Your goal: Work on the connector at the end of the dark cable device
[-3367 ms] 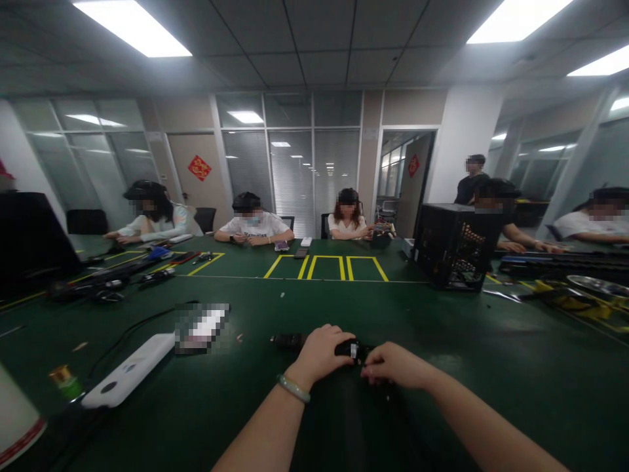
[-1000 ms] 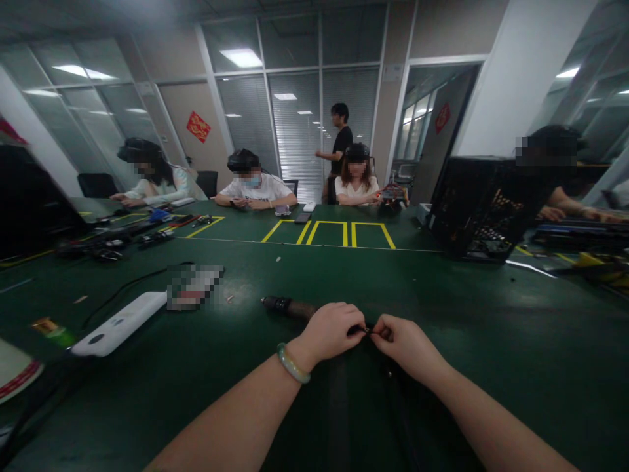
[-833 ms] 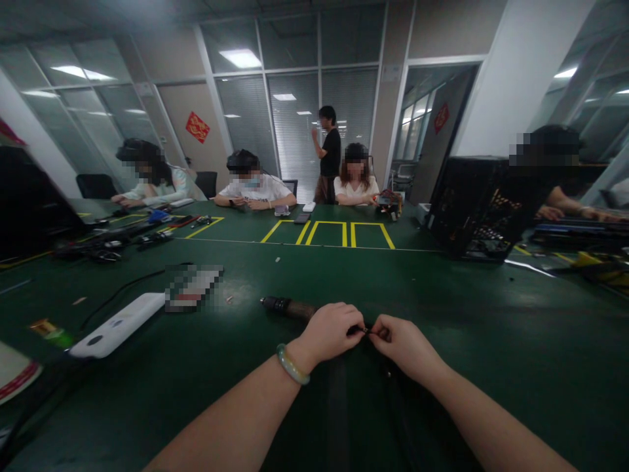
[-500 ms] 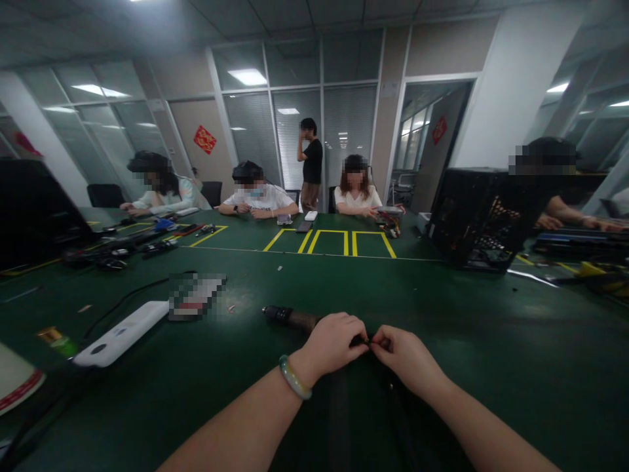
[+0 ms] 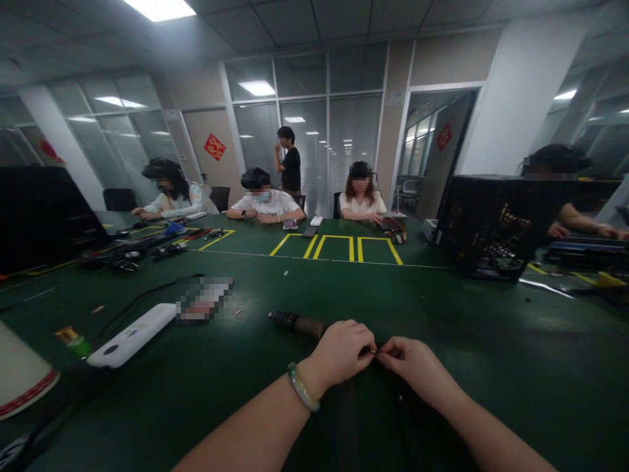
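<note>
My left hand (image 5: 345, 351), with a green-and-white bangle (image 5: 302, 388) at its wrist, is closed in a pinch. Opposite it, my right hand (image 5: 415, 362) pinches too, and the fingertips of both hands nearly meet. Between them is something tiny, too small to name. Behind my left hand lies a dark, tube-shaped tool (image 5: 302, 326) with a narrow metal tip pointing left; its near end is hidden by the hand. A dark, long shape rests on the green table (image 5: 255, 406) under and below my hands, too dim to make out.
To the left lie a white power strip (image 5: 132, 335), a small green bottle (image 5: 73, 342) and a pale cup (image 5: 22, 370). A black computer case (image 5: 484, 229) stands at the right. Cables (image 5: 118, 255) are heaped at the far left. Several people sit across the table; one person (image 5: 289, 164) stands behind.
The whole view has shifted, so the table and my hands appear slightly lower and to the right. The standing person has moved left. Both hands keep their pinch, fingertips close together.
</note>
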Demonstrator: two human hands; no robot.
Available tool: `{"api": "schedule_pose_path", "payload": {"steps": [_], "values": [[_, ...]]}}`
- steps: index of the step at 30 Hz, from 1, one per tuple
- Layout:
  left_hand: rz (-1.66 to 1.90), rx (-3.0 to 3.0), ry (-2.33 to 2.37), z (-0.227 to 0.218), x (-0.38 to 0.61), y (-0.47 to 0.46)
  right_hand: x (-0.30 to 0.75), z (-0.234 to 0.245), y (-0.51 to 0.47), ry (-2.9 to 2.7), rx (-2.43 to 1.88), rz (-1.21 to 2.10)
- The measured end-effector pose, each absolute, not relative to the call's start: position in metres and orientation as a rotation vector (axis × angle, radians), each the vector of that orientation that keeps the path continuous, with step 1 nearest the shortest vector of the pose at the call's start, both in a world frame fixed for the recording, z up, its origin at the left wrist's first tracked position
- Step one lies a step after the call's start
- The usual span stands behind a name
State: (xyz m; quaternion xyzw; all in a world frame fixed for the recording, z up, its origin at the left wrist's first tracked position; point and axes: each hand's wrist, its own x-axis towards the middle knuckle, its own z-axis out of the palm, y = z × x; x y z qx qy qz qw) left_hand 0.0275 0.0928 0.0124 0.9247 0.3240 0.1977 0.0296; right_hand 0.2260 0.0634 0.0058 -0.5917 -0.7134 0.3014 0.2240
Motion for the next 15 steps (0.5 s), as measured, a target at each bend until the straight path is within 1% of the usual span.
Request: {"api": "schedule_pose_path", "payload": {"steps": [5, 15], "values": [[0.647, 2.818, 0.991, 0.0092, 0.0255, 0.0958, 0.2289, 0.0059, 0.0638, -2.002, -1.652, 0.89], [0.655, 2.799, 0.88, 0.0119, 0.022, 0.0995, 0.2229, 0.0091, 0.0598, -1.981, -1.65, 0.877]]}}
